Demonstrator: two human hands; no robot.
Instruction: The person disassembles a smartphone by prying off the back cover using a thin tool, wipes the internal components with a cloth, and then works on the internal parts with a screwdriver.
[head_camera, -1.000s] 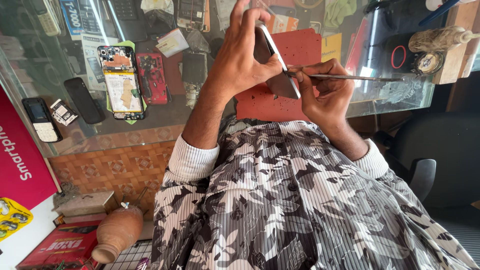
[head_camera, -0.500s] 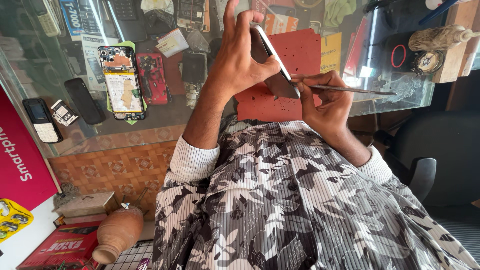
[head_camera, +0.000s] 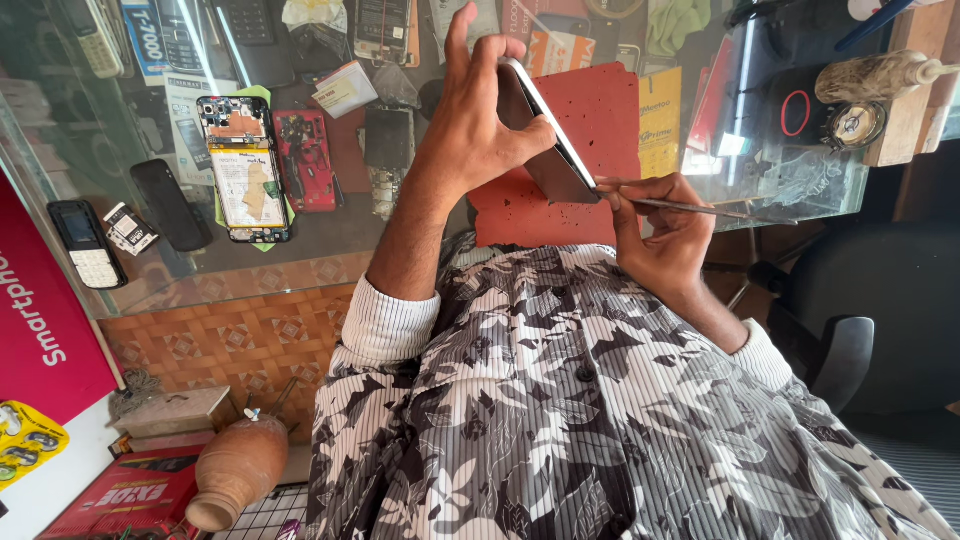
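Left hand clamped on phone, held edge-up above red mat on glass bench, index finger raised; right hand pinched shut on thin metal tool, tip at phone's lower edge; versus earlier, tool sits lower on that edge.

Left hand raised, fingers spread and curled in a grip, forearm bare. Right hand lower, fingers pinched together, wrist bent.
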